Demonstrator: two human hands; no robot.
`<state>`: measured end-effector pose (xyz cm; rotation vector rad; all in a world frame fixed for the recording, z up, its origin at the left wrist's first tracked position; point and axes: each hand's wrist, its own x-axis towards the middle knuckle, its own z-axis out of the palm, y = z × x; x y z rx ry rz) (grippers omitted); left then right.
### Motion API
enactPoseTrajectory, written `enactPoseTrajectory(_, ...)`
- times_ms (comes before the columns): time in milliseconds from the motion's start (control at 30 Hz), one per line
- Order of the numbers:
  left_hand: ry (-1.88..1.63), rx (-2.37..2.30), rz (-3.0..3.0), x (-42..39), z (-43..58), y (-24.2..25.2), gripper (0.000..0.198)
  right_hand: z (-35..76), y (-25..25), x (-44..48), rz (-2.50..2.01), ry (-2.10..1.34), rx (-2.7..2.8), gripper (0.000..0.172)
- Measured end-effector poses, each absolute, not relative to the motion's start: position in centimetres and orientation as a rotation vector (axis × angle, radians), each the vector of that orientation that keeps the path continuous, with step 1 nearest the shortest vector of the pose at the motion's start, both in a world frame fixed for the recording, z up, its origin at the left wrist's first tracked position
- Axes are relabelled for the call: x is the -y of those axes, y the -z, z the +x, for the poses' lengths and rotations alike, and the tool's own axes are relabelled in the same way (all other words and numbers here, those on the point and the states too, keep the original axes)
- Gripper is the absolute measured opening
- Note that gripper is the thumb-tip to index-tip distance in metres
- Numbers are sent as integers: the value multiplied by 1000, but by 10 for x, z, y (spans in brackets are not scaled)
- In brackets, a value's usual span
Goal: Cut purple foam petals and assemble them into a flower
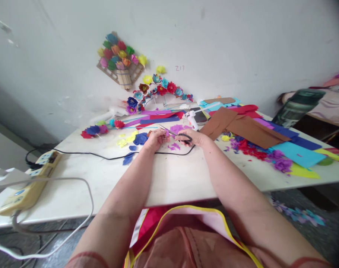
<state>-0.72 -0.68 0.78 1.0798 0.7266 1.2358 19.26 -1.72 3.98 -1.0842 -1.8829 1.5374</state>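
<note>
My right hand (pixel 194 137) is closed round the dark handles of a pair of scissors (pixel 185 139), whose blades point left and up. Just left of it, my left hand (pixel 156 139) pinches a small purple paper piece (pixel 167 133) beside the blades. Whether the blades touch that paper, I cannot tell. More purple paper pieces (pixel 177 128) lie on the table behind and below the scissors. Blue paper petals (pixel 141 139) and yellow paper petals (pixel 127 139) rest to the left of my left hand. A white glue gun (pixel 191 119) stands behind my right hand.
A black cord (pixel 102 157) runs across the white table (pixel 180 182) from a power strip (pixel 32 186) at left. Brown paper sheets (pixel 250 130) and red crumpled paper pieces (pixel 252 150) lie at right, near a green bottle (pixel 298 106). Paper flowers (pixel 161 90) stand at the back.
</note>
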Motion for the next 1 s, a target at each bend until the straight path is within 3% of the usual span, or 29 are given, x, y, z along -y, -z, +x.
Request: enactPoseTrajectory(1000,-1242,-738,1116,6,-7,-6,17,192,-32,10,-1009,-1476,1864,30)
